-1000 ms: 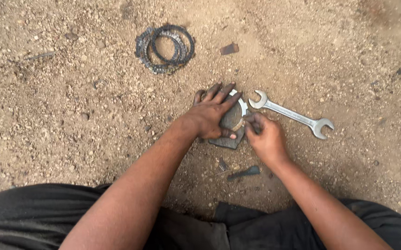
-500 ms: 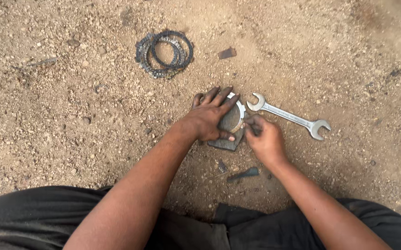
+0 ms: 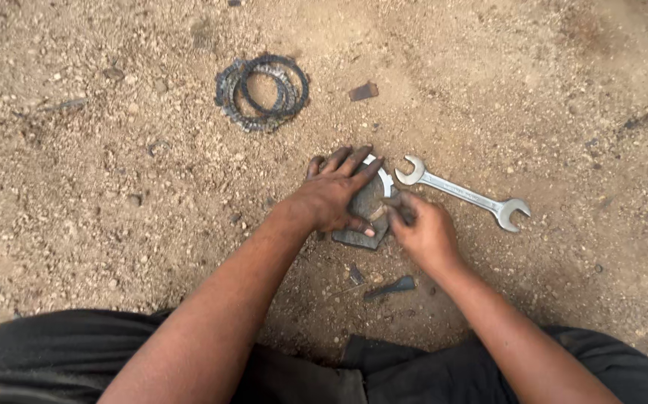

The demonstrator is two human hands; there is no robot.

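Dark flat metal part lies on the dirt ground, directly under both hands. Left hand is spread flat on top, fingers wide, pinning it; part's long axis runs roughly toward and away from the person. Right hand sits at the part's right edge, fingertips pinched narrow on something small there; can't tell what. Double open-end spanner lies just right of the part, angled, nearer the right hand, untouched. Stack of toothed rings is well beyond the part to its left. Small dark piece lies on the near side. No containers.
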